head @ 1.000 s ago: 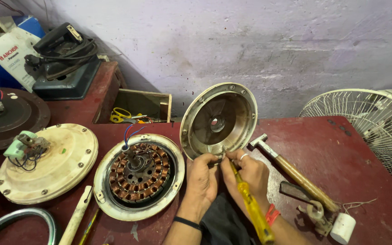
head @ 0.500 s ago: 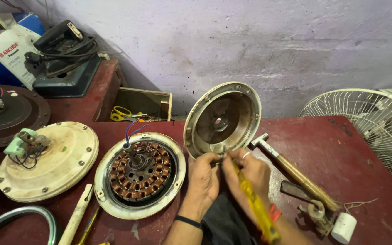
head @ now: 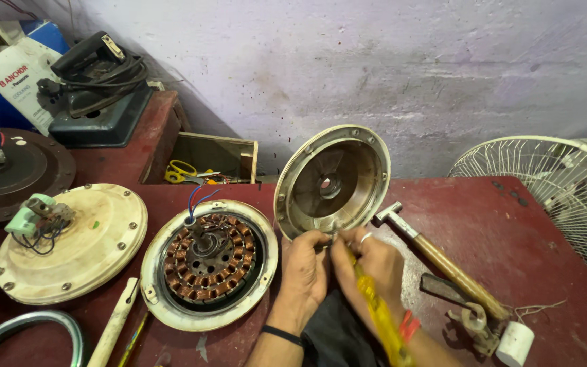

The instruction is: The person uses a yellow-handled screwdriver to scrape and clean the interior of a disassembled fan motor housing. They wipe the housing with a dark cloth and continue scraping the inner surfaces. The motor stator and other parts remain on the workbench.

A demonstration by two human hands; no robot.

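Right hand (head: 374, 266): closed around a yellow-handled screwdriver (head: 378, 319), whose tip points at the lower rim of the cover.
Left hand (head: 309, 266): fingers pinched on the bottom edge of the round metal motor cover (head: 332, 180), steadying it; whether a screw sits between the fingertips I cannot tell.
Motor cover: stands tilted on its edge on the red table (head: 524, 251), hollow side facing the person, just beyond both hands.
Stator (head: 209, 261): lies flat to the left of the hands, copper windings bare, blue and red leads rising from its hub.
Progress, as I judge it: the motor is already opened, the cover is off the stator; work at the cover's rim is under way, and the two halves are not joined.
Hammer (head: 439, 261): lies right of the hands, wooden handle toward the table's near edge.
Cream housing (head: 69, 241): farther left, lying flat, well apart.
Fan guard (head: 558, 197): white wire, at the far right.
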